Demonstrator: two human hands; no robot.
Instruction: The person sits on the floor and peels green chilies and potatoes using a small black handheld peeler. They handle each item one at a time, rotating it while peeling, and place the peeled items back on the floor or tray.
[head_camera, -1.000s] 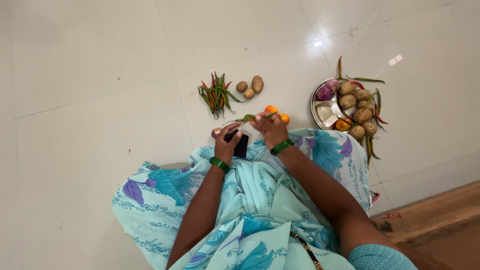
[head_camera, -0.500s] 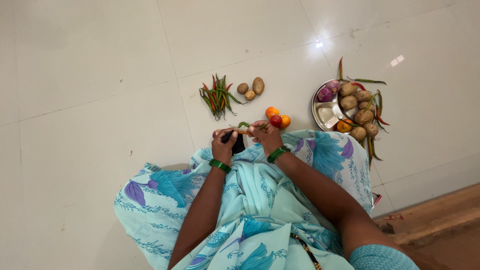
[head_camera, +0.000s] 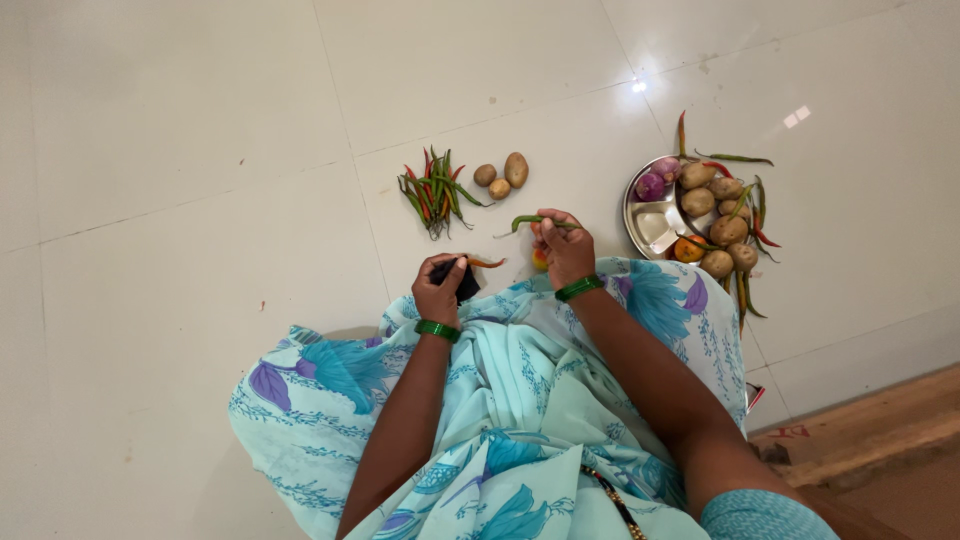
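Centre of frame, just above the lap. Right hand (head_camera: 565, 248) closed, fingers pinching a green chili (head_camera: 527, 221) that sticks out to its left, raised off the floor (head_camera: 200, 150). Left hand (head_camera: 441, 285) lower left of it, curled around a dark object (head_camera: 463, 283); an orange-red chili (head_camera: 487, 263) pokes out to the right from its fingertips. The two hands are apart. An orange tomato (head_camera: 540, 261) shows partly beneath the right hand.

Above the left hand, a chili pile (head_camera: 433, 190) of red and green lies on the floor, three potatoes (head_camera: 502, 174) just right of it. Right of frame, a steel plate (head_camera: 652, 226) holds potatoes, purple onions (head_camera: 656, 177) and chilies, some spilling over its rim.
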